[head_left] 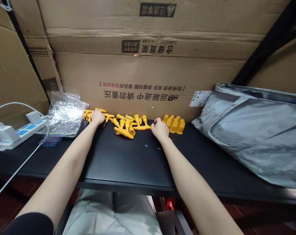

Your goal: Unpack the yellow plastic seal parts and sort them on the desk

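Note:
My left hand [97, 116] rests at the back left of the table, its fingers bent down over a yellow-handled corkscrew [101, 110]. More corkscrews lie around it, their metal spirals showing, one of them [109, 116] just to its right. In the middle is a loose pile of yellow plastic parts [127, 124], some T-shaped, some like hollow sleeves. My right hand [160, 129] is closed with curled fingers beside the right end of a yellow T-shaped handle [141, 127]; what its fingers hold, if anything, is hidden. Right of it stand several yellow sleeves [174, 124] upright in a cluster.
Crinkled clear plastic bags [67, 111] and a white power strip [23, 132] with plugged chargers and a cable are at left. A large grey fabric bag [255, 137] fills the right. Cardboard [148, 71] walls the black table's [128, 166] back. A small blue bit [146, 146] lies in front.

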Motion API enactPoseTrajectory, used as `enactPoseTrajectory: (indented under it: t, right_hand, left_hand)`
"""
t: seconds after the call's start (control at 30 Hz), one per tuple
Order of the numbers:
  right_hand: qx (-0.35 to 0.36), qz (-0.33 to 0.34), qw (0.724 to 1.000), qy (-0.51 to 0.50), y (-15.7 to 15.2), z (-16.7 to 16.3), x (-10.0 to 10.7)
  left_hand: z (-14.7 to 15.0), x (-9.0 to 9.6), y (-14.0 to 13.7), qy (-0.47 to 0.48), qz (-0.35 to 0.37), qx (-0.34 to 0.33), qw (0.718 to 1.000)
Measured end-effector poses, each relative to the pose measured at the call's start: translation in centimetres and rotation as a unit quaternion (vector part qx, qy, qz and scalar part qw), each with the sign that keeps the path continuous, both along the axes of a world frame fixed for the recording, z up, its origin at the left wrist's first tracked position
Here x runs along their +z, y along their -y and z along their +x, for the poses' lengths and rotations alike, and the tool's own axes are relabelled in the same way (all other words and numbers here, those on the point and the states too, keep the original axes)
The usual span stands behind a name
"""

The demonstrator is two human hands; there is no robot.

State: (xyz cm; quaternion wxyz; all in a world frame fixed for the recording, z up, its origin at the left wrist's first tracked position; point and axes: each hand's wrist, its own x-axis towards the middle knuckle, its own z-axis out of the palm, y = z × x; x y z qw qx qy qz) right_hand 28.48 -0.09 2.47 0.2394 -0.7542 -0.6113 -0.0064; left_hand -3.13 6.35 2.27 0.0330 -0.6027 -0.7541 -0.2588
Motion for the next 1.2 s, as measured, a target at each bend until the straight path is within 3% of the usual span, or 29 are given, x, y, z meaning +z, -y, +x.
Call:
enactPoseTrajectory:
  t: [0.13, 0.23, 0.37, 0.5, 0.8, 1.2]
  right_hand:
    - [0.001, 0.004, 1.0, -0.004, 0.0, -0.1, 0.0]
    - [0.004, 0.003, 1.0, -0.006, 0.0, -0.1, 0.0]
    - [0.003, -0.004, 1.0, -0.004, 0.1, -0.2, 0.1]
    - [0.004, -0.012, 1.0, -0.002, 0.2, -0.2, 0.2]
    - [0.01, -0.006, 1.0, 0.004, 0.0, -0.2, 0.0]
    - [0.02, -0.001, 1.0, 0.013, 0.0, -0.3, 0.0]
  left_hand:
    - [0.0, 1.1, 0.7, -0.057, 0.035, -0.022, 0.998]
    - [0.6, 2.1, 1.3, -0.092, 0.05, -0.119, 0.987]
    - [2.1, 2.3, 2.3, -0.167, 0.005, -0.309, 0.936]
    - [3.6, 1.3, 3.1, -0.243, -0.054, -0.393, 0.885]
    - [4.7, 0.3, 2.7, -0.279, -0.015, -0.419, 0.864]
    - [4.8, 3.4, 2.6, -0.387, 0.14, -0.398, 0.82]
